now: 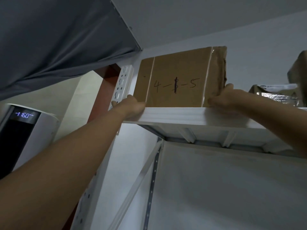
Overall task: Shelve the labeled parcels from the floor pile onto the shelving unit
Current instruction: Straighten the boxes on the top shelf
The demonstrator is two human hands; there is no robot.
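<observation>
A brown cardboard parcel (179, 78), taped with clear strips and hand-marked "4-1-5", stands on the top shelf (182, 116) of the white metal shelving unit, at its left end. My left hand (131, 105) grips the parcel's lower left corner at the shelf edge. At the lower right corner my right hand (224, 97) holds it, thumb up along the crumpled taped side. Both arms reach upward from below.
A silver foil-wrapped parcel (272, 95) lies on the same shelf to the right, with another brown parcel (299, 68) behind it. The slotted white upright post (123, 83) stands just left of the parcel. Grey fabric hangs overhead at left. A white appliance with a lit display (25, 115) stands far left.
</observation>
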